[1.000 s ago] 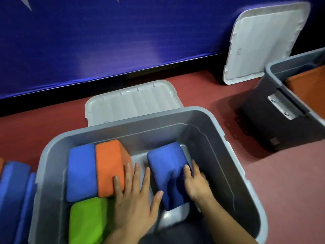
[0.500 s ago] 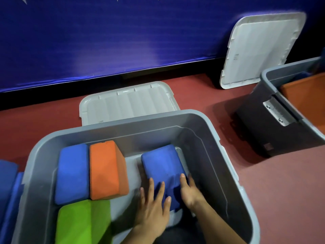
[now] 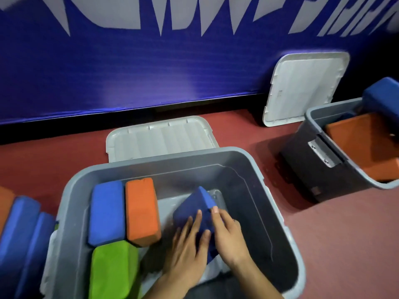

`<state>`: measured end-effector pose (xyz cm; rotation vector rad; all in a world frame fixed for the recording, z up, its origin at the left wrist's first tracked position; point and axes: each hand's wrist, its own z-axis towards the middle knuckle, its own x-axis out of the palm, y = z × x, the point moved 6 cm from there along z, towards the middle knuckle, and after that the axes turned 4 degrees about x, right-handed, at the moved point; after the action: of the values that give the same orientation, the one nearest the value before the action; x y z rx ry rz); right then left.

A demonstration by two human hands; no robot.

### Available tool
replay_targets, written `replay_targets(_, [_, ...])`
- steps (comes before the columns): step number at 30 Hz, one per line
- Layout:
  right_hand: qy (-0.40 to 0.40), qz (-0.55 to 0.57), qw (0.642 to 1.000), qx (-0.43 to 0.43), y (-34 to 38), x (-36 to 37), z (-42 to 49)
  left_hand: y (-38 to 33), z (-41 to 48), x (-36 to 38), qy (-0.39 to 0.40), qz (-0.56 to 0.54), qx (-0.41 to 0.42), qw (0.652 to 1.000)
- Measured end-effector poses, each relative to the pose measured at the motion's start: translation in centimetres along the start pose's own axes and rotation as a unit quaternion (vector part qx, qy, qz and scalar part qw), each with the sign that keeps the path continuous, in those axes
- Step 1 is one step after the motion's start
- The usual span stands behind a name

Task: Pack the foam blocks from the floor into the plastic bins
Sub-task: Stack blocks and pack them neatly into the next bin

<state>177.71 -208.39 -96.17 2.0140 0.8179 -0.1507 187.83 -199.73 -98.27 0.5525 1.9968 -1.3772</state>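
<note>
A grey plastic bin stands on the red floor in front of me. Inside, a blue foam block and an orange one stand side by side at the left, with a green block in front of them. Another blue foam block is tipped up on one edge at the bin's middle. My left hand presses straight fingers on its left face. My right hand curls over its right side, fingertips at the ridge.
More blue blocks and an orange one lie on the floor left of the bin. One white lid lies behind it, another lid leans on the blue wall. A second bin at right holds an orange block and a blue one.
The blue block lay flat on the bin floor; now it is tipped up on one edge between both hands. My left hand moved from the orange block onto it.
</note>
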Motion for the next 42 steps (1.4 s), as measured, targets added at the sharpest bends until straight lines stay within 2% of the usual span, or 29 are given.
replay_targets(2, [-0.018, 0.006, 0.998, -0.057, 2.1, -1.0, -2.1, -2.4, -1.1, -2.7, -0.055, 0.024, 0.040, 0.997])
replay_targets(5, [-0.043, 0.004, 0.994, -0.100, 4.9, -2.7, -5.7, -4.2, -3.5, -5.6, -0.030, 0.018, 0.007, 0.999])
replay_targets(9, [-0.041, 0.001, 0.990, -0.137, 7.5, -2.5, -9.3, -6.4, -6.8, -9.9, -0.030, -0.023, 0.039, 0.999])
replay_targets(14, [0.068, 0.078, 0.987, -0.125, 9.2, 0.8, -11.7, -7.1, -10.8, -15.2, -0.044, -0.079, 0.028, 0.996])
replay_targets(17, [0.147, 0.059, 0.982, -0.105, 9.9, 3.2, -12.9, -6.3, -12.8, -16.3, -0.064, -0.108, 0.015, 0.992])
replay_targets(24, [0.139, 0.039, 0.982, -0.118, 9.8, 5.1, -14.1, -4.9, -14.2, -17.8, -0.091, -0.055, 0.000, 0.994])
replay_targets(29, [0.130, 0.008, 0.984, -0.118, 8.7, 7.5, -13.7, -1.2, -13.8, -16.1, -0.090, -0.020, -0.022, 0.995])
replay_targets(32, [0.119, -0.019, 0.986, -0.112, 7.6, 8.9, -12.6, 0.9, -13.2, -14.8, -0.097, 0.068, -0.025, 0.993])
replay_targets(34, [0.114, -0.032, 0.986, -0.115, 6.7, 9.6, -11.9, 2.6, -12.7, -13.5, -0.099, 0.088, -0.046, 0.990])
replay_targets(38, [0.117, -0.118, 0.981, -0.101, 3.2, 12.1, -10.8, 6.3, -12.2, -10.4, -0.068, 0.145, -0.094, 0.983])
replay_targets(42, [0.153, -0.204, 0.966, -0.053, 0.5, 14.1, -9.1, 8.9, -11.6, -8.9, -0.076, 0.218, -0.082, 0.970])
